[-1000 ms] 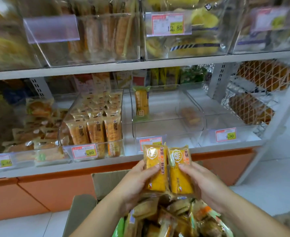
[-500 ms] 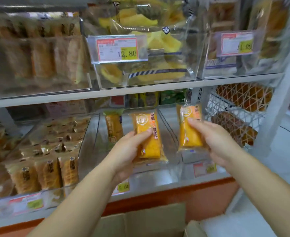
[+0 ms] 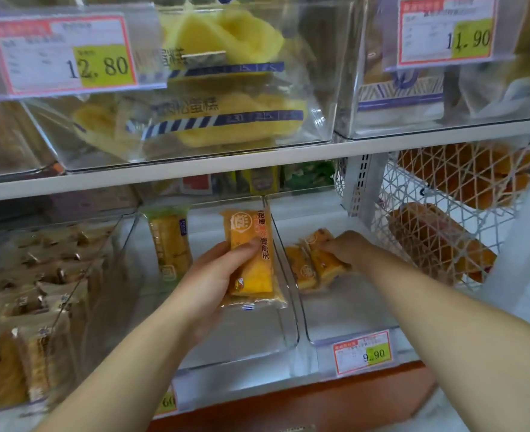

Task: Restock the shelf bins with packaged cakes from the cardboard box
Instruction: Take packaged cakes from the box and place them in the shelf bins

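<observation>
Closest in, a thumb (image 3: pixel 246 247) presses across the printed front of an orange cake packet (image 3: pixel 252 269). The other fingers curl behind it, so the left hand (image 3: pixel 213 282) grips it upright. The packet is held over the right side of the middle bin (image 3: pixel 284 344), a clear plastic tub, near the wall it shares with its neighbour. Whether the packet touches the tub cannot be told.

To the right, fingertips (image 3: pixel 330 244) of the right hand (image 3: pixel 349 247) curl down onto a second orange packet (image 3: pixel 323 260) and hold it. This part is a little blurred. The second orange packet lies tilted on the floor of the right bin (image 3: pixel 351 319), touching a third orange packet (image 3: pixel 299 271) just to its left. A price tag (image 3: pixel 362 353) reading 9.90 hangs on the front of this bin.

Both forearms reach in from the bottom edge.

Farther out, a yellow-wrapped cake (image 3: pixel 170 244) stands upright at the back left of the middle bin. The left bin (image 3: pixel 101 244) holds rows of small brown cake packs (image 3: pixel 39 291).

Above a white shelf board (image 3: pixel 195 169), an upper bin (image 3: pixel 319 88) holds pale yellow cakes (image 3: pixel 226 42). At far right, a white wire basket (image 3: pixel 413 188) holds orange-brown loaves.
</observation>
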`<state>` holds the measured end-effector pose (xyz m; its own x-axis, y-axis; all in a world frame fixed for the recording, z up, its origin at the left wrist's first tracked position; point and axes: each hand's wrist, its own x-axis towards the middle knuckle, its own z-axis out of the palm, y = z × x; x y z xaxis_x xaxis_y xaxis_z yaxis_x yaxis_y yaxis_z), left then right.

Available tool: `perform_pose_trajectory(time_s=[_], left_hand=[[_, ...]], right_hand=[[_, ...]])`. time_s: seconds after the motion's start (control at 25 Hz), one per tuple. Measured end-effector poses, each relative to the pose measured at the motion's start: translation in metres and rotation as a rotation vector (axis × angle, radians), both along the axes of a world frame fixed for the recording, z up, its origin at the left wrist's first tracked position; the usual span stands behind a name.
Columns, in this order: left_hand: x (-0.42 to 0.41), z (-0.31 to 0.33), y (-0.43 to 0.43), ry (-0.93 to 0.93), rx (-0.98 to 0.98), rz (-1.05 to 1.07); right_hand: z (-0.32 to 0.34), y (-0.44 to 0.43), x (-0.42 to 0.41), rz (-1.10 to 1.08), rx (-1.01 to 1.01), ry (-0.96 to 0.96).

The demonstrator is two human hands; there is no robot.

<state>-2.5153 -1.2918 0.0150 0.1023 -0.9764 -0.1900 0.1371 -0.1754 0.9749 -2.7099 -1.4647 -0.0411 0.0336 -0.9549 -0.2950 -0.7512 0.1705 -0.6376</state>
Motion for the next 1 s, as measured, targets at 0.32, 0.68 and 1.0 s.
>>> perform_pose_trajectory(time_s=[0.32,0.68,1.0], left_hand=[[-0.012,0.003,-0.005,-0.050,-0.024,0.018],[-0.040,0.020,-0.018,-0.214,-0.148,0.063],[-0.043,0.024,-0.044,-1.028,-0.267,0.006]], right_hand=[[-0.023,-0.001,0.007,0.026,-0.051,0.141],[0.084,0.114,-0.010,0.343,-0.113,-0.867],[0.078,0.065,-0.050,0.085,-0.273,-0.228]])
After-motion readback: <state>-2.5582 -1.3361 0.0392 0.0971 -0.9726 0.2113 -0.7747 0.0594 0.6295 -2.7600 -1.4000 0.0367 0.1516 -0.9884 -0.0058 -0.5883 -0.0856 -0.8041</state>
